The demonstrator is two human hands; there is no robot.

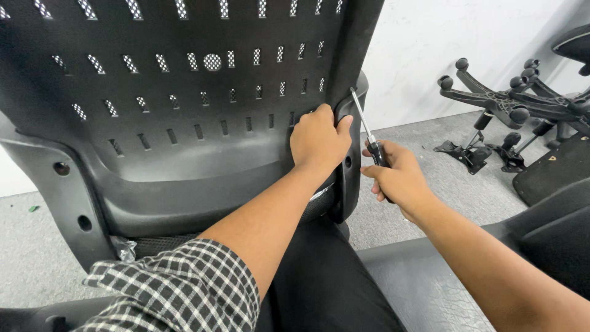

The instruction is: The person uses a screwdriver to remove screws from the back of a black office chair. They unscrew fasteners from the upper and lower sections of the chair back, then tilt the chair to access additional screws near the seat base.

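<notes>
The right hand (pixel 399 178) closed its fingers around a screwdriver (pixel 369 132) handle, shaft pointing up and slightly left toward the black chair back (pixel 184 92). The left hand (pixel 318 140) gripped that back's right edge.

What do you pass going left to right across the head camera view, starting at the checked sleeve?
Checked sleeve → left hand gripping the edge of the black chair back → screwdriver → right hand around its handle → upturned chair bases with castors on the floor by the wall.

Chair-assembly workshop: loose chair bases (pixel 510 101) on grey concrete floor (pixel 424 154).
</notes>
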